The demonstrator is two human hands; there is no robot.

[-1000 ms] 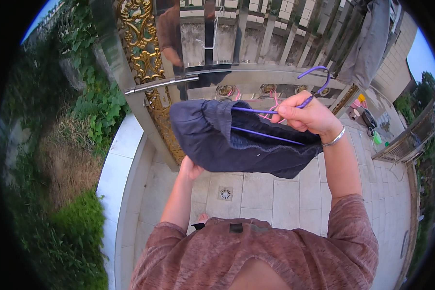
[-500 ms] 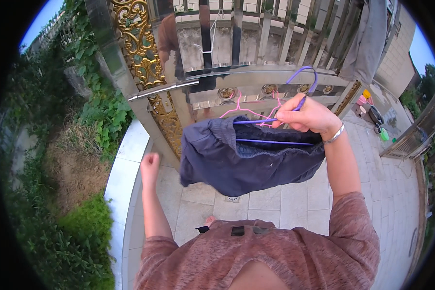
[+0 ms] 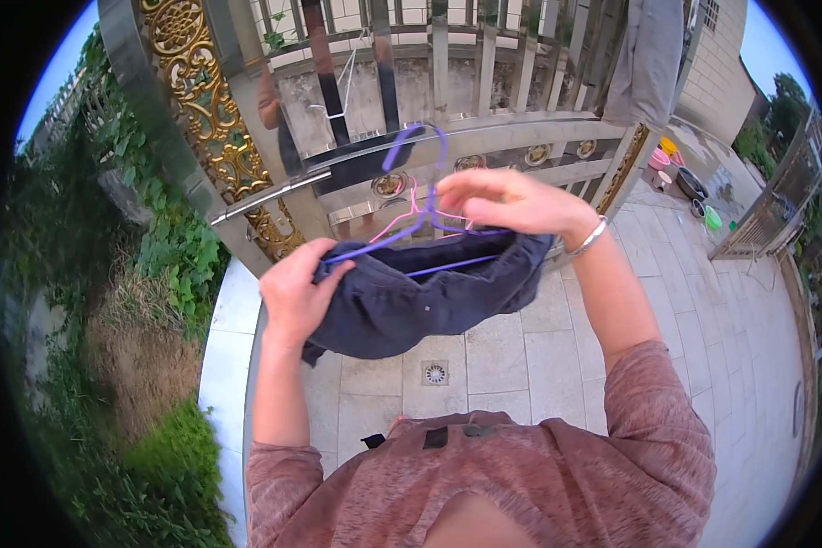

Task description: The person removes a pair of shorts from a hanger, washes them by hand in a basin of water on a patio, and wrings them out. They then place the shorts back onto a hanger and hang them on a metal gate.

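Observation:
A dark navy garment with a gathered elastic waistband (image 3: 429,306), perhaps shorts or trousers, hangs on a purple hanger (image 3: 402,232) in front of me. Its waist gapes upward, and the hanger's lower bar shows inside. My left hand (image 3: 297,290) is closed round the left end of the waistband and the hanger's arm. Beside the hanger's neck, my right hand (image 3: 511,203) has its fingers stretched out and loosely parted, with no grip showing. The purple hook (image 3: 443,142) rises above it, in front of the gate. Just behind is a pink hanger (image 3: 415,196).
A shiny metal gate (image 3: 484,132) with gold scrollwork (image 3: 212,114) stands ahead. Grey cloth (image 3: 644,68) drapes over its right part. A white ledge (image 3: 231,365) borders plants at left. A floor drain (image 3: 436,373) lies below; coloured basins (image 3: 692,183) sit far right.
My left hand has come up and taken hold of the garment's left end. My right hand has loosened from the hanger's neck, its fingers opening. Garment and hanger have shifted left.

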